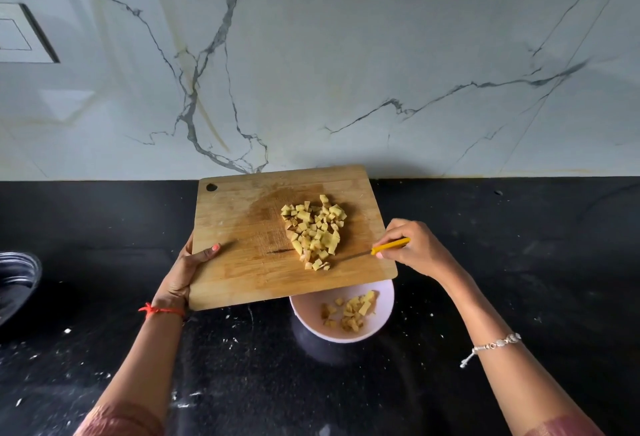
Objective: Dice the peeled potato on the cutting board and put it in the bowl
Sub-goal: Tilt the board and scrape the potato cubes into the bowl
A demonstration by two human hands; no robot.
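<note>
Left hand point(188, 271): grips left edge of the rectangular wooden cutting board point(242, 227), thumb on top.
Right hand point(414, 250): clamped round yellow-handled knife point(375, 250), blade on board.
Pale yellow potato dice point(313, 233): heaped mid-board.
Round pink bowl point(384, 311): under board's near right corner, some dice inside.

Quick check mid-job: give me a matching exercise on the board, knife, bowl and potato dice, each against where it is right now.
1 cutting board
2 knife
3 bowl
4 pile of potato dice

A held in the right hand
B below the board's near edge, some dice inside
C heaped on the board
D gripped at its left edge by the left hand

Pairs: 1-D, 2-A, 3-B, 4-C
</note>
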